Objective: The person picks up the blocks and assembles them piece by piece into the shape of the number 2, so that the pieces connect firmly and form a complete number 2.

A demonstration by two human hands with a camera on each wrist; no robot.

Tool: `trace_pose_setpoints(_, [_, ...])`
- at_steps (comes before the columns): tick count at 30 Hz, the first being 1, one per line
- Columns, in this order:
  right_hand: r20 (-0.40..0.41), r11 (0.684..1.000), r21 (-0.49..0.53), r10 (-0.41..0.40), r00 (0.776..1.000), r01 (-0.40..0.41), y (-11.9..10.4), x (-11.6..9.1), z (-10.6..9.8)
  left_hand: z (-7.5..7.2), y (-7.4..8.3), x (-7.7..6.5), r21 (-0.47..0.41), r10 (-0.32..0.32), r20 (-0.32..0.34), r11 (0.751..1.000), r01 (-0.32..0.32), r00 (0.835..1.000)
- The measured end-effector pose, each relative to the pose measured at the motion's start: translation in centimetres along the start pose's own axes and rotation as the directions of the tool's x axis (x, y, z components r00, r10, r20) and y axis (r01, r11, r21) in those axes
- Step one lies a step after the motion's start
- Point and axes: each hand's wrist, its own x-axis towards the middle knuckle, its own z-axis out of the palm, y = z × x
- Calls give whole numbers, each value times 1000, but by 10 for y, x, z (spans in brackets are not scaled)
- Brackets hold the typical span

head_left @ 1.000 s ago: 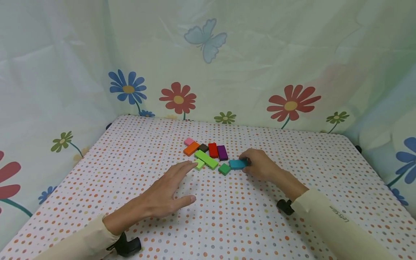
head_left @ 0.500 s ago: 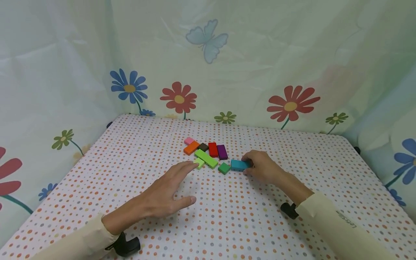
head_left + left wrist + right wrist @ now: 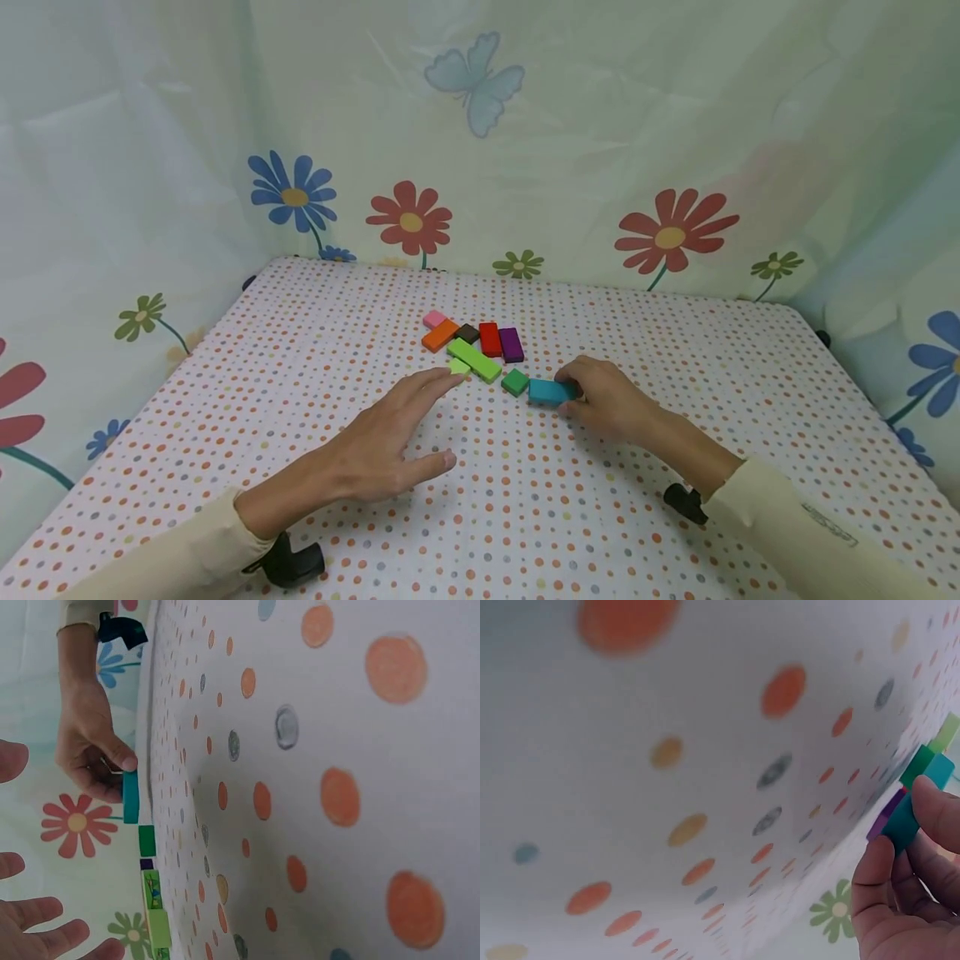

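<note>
My right hand [image 3: 609,398] pinches the right end of a flat blue block [image 3: 547,392] between thumb and fingers, as the right wrist view also shows. Just left of that block lies a small green block [image 3: 515,382]; whether they touch, I cannot tell. My left hand [image 3: 390,437] is held over the table with its fingers extended and thumb spread, holding nothing. Its fingertips partly cover a small light green block [image 3: 459,367], which sits beside a longer lime green block [image 3: 474,359].
Behind these lie a red block [image 3: 490,339], a purple block [image 3: 512,344], a dark brown block [image 3: 467,333], an orange block [image 3: 440,335] and a pink block [image 3: 433,319]. The dotted tablecloth [image 3: 517,517] ends at a flowered backdrop [image 3: 562,167].
My right hand has drawn the blue block a little toward me, so it now sits lower beside the green block. The left hand stays nearly still; the head view has shifted slightly.
</note>
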Motion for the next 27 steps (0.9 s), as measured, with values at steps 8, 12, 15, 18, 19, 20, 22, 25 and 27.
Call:
trace_pose_setpoints(8, [-3,999,31,-11,1000,11,-7,-5,0,-1,2,3,-20,-9,26,1000,9,1000])
trace_pose_setpoints(12, [22,998,51,-41,999,40,-11,-10,1,0,1,4,-17,-3,24,1000,3,1000])
trace_pose_setpoints(15, [54,996,69,-67,996,64,-16,-16,4,1,1,4,-19,-3,25,1000,4,1000])
trace_pose_setpoints(18, [74,994,71,-93,993,88,-20,-20,8,2,3,5,-26,-6,40,1000,7,999])
trace_pose_setpoints(19, [78,993,68,-97,992,92,-21,-21,9,3,3,5,-27,-5,46,1000,6,999])
trace_pose_setpoints(20, [80,993,66,-104,991,99,-22,-21,9,3,4,6,-28,-6,53,1000,7,999])
trace_pose_setpoints(22, [79,992,61,-114,990,109,-23,-23,10,4,5,6,-28,-4,62,1000,5,998])
trace_pose_setpoints(25, [88,992,71,-114,990,108,-25,-24,11,6,6,8,-30,4,68,1000,-2,998])
trace_pose_setpoints(27, [99,991,85,-114,989,105,-26,-25,12,6,7,8,-33,8,68,999,-6,998])
